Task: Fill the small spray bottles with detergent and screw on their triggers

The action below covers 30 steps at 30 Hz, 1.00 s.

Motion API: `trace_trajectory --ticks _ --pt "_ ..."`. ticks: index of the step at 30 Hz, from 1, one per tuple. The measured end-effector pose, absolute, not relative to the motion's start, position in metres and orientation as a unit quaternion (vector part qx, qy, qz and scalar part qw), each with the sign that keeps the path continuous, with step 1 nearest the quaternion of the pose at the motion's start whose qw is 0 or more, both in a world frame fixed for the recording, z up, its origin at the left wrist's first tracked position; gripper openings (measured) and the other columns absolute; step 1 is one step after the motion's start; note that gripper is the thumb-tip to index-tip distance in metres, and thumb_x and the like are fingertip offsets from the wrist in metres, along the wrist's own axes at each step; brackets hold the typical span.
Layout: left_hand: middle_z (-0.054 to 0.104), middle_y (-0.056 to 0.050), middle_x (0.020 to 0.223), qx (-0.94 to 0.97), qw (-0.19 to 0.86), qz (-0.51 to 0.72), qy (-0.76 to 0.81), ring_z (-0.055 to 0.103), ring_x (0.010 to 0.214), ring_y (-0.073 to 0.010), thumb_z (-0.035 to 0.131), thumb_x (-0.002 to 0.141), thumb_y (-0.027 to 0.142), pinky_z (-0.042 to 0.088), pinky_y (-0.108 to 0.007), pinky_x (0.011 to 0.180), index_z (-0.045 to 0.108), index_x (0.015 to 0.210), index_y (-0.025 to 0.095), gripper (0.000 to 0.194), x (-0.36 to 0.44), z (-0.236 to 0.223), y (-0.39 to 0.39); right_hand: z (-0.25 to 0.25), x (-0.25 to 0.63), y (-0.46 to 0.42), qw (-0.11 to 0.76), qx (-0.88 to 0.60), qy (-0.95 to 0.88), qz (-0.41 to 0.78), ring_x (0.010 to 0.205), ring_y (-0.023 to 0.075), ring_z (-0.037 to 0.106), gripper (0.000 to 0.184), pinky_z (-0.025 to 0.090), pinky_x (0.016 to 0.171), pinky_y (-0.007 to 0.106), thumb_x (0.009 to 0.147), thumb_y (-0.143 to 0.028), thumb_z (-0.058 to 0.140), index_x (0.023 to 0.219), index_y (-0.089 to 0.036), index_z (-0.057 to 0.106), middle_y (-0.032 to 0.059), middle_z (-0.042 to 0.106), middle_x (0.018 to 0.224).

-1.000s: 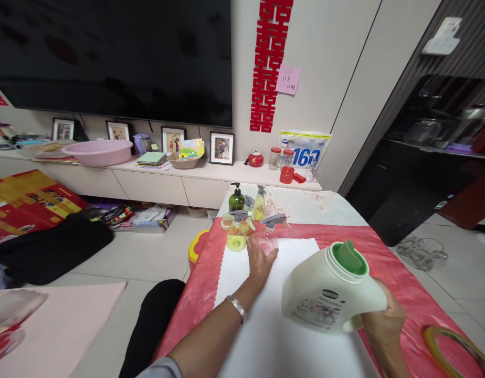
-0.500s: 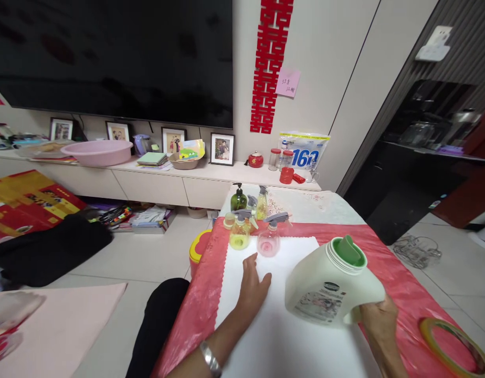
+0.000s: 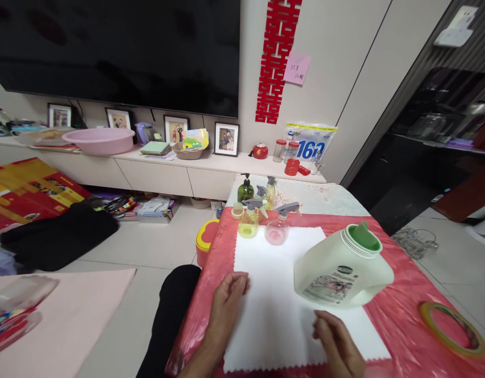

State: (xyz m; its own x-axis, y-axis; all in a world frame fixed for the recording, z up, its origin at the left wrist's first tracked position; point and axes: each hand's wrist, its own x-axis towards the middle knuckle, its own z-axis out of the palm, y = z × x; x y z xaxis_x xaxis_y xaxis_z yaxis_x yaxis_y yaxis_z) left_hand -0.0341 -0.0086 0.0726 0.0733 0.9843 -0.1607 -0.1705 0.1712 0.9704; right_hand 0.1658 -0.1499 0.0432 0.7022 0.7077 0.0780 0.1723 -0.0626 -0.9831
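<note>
A large pale green-white jug [image 3: 339,275] with a green spout in its open neck stands upright on the white cloth [image 3: 274,294]. My right hand [image 3: 339,344] is just in front of it, apart from the handle, its fingers curled in with nothing visible in them. Over the cloth's left edge is my left hand [image 3: 229,304], fingers curled and thumb drawn in, holding nothing. At the cloth's far edge stand a spray bottle with pink liquid [image 3: 277,232] and a spray bottle with yellow liquid [image 3: 248,226].
Behind those are a green pump bottle [image 3: 245,190], another yellow spray bottle [image 3: 271,197] and a small round cap [image 3: 237,210]. A roll of tape [image 3: 427,315] lies right on the red table cover [image 3: 400,283]. A yellow-and-red stool [image 3: 205,239] stands left of the table.
My right hand has let go of the jug's handle and drawn back toward me; the jug now stands on the cloth. My left hand has pulled back from the spray bottles and curled its fingers.
</note>
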Motion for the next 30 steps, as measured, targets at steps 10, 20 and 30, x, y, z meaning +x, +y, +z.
trace_trajectory --ticks 10,20,30 --pt "0.056 0.003 0.06 0.445 0.589 0.532 0.416 0.05 0.061 -0.0129 0.058 0.09 0.055 0.039 -0.026 0.063 0.06 0.068 0.019 0.042 -0.039 0.103 -0.019 0.106 0.101 -0.063 0.621 -0.468 -0.424 0.464 0.049 0.0077 0.032 0.059 0.023 0.048 0.023 0.096 -0.062 0.049 0.06 -0.016 0.047 -0.0014 0.037 0.054" --pt "0.039 0.002 0.05 0.496 0.567 0.548 0.364 0.038 0.053 -0.0139 0.037 0.098 0.061 0.03 -0.032 0.057 0.04 0.048 0.023 0.062 -0.035 0.11 -0.027 0.11 0.094 -0.073 0.651 -0.424 -0.434 0.456 0.05 0.0076 0.028 0.059 0.019 0.051 0.026 0.102 -0.055 0.041 0.058 -0.016 0.041 -0.0026 0.029 0.055" --pt "0.029 0.004 0.049 0.466 0.562 0.467 0.499 0.027 0.05 -0.0125 0.028 0.09 0.078 0.023 -0.032 0.053 0.03 0.049 0.025 0.067 -0.016 0.08 -0.019 0.071 0.096 -0.057 0.622 -0.55 -0.372 0.414 0.05 0.0077 0.023 0.062 0.02 0.047 0.024 0.097 -0.066 0.044 0.058 -0.019 0.031 -0.0041 0.026 0.054"
